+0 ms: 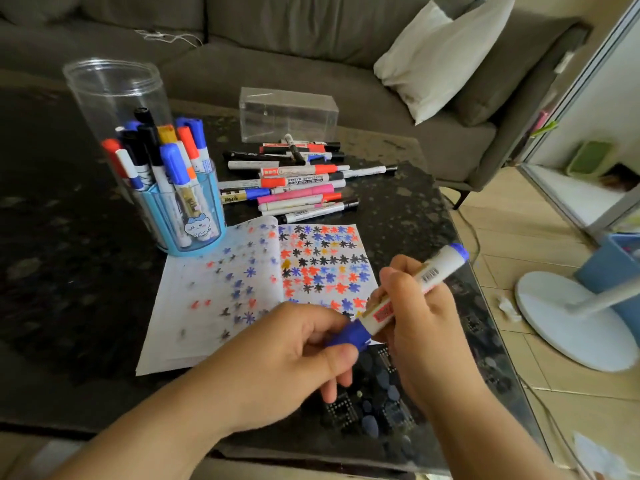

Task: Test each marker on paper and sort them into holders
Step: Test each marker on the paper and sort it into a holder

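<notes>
Dark speckled table (398, 216) is carrying the work, sofa behind. Blue marker (412, 296) is sitting low over the table's near edge: right hand (420, 327) is gripping its white barrel, left hand (294, 344) is pinching the blue cap (348, 336) at its lower end. Judged step: capping or uncapping around a test; I cannot tell which. Next move calls for either a stroke on the marked paper (263, 289) or a drop into the blue holder (188, 209). Loose markers (298, 178) are lying beyond; one is reading "WHITEBOARD MARKER". Clear box (289, 114) is standing behind.
</notes>
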